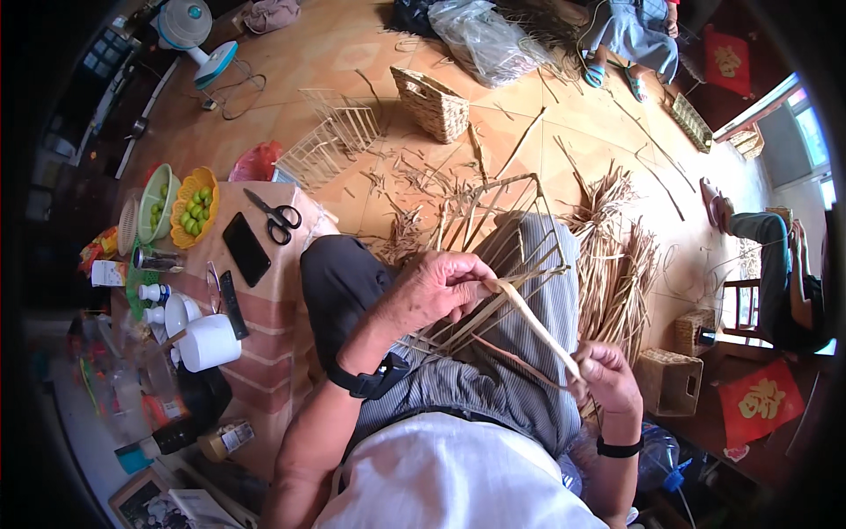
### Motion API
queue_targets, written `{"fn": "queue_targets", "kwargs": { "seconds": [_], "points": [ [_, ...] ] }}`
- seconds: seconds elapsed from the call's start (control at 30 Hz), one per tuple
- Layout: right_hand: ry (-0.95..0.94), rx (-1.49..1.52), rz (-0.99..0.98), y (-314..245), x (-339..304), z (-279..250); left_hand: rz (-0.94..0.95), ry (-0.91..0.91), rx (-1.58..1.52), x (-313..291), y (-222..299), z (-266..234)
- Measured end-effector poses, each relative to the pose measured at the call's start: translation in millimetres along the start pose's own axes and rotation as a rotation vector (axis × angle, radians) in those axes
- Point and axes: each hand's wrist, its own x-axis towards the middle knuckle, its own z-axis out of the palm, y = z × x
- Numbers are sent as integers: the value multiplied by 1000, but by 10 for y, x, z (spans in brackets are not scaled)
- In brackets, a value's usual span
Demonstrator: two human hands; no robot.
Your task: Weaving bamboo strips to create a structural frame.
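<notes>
Across my lap rests a wire basket frame (pixel 509 182), its upper edge partly wrapped in plant fibre. My left hand (pixel 445 286) is closed in a pinch at the frame's near side, where a pale flat straw strip (pixel 539 331) starts. That strip runs taut down to the right. My right hand (pixel 606 379), also closed, grips its other end above my right thigh. A thinner, browner length hangs below the strip between the hands. The fingertips of my left hand partly hide where strip and frame meet.
Bundles of dried stalks (pixel 617 256) lie right of my knee. Ahead stand a woven basket (pixel 441 104) and a bare wire frame (pixel 322 150). The table at left holds scissors (pixel 278 220), a phone (pixel 247 249), fruit bowls and a white mug (pixel 211 344). Other people sit nearby.
</notes>
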Motion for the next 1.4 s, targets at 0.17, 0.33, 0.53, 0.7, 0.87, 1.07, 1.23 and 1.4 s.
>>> {"fn": "queue_targets", "kwargs": {
  "seconds": [0.17, 0.33, 0.53, 0.7, 0.87, 1.07, 1.23, 1.4],
  "points": [
    [-184, -154, -153, 158, 192, 284, -31, -28, 0, -5, 32, 57],
    [306, -915, -520, 9, 471, 798, -50, -48, 34, 9, 101, 164],
    [222, -1299, -870, -632, 777, 1121, -62, 11, 159, -9, 76, 204],
    [383, -1301, -698, -911, 1270, 950, 130, 144, 360, -76, 8, 358],
    [385, -1279, -322, -805, 1617, 496, 115, 176, 521, -152, 41, 387],
    [362, -1392, -303, -786, 1750, 522, 163, 381, 563, -181, -12, 588],
    [336, -1556, -396, -816, 1843, 534, 533, 467, 814, -109, -256, 598],
    [367, -1699, -366, -931, 2048, 526, 477, 421, 882, -98, -159, 578]
  ]
}}
